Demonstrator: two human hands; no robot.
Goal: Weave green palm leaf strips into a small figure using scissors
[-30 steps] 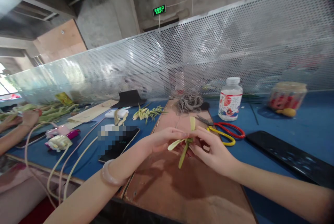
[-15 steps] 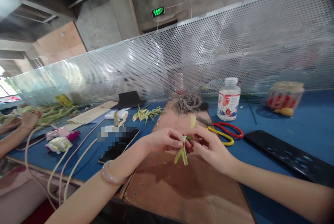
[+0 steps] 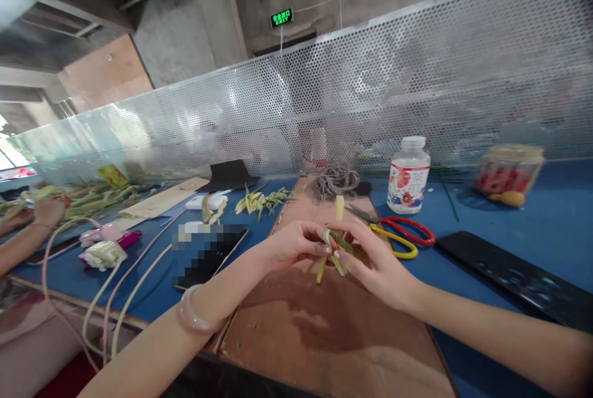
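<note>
Above the brown board, my left hand and my right hand meet with fingers closed on the same folded yellow-green leaf strips. A pale loop shows between the fingertips, one end sticks up and two ends hang down. My left thumb and fingers pinch the near side of the loop. Fingers of my right hand press on the other side, hiding part of the folds. Scissors with one red and one yellow handle lie just beyond my right hand.
Grey cord lies coiled at the board's far end. To the right are a labelled bottle, a jar and a black case. A phone, leaf scraps and cables lie left. Another person's hand is at far left.
The hanging strip ends have shifted and spread apart, and the loop between my fingertips looks rounder. My right fingers have moved slightly over the strips; both hands keep their hold.
</note>
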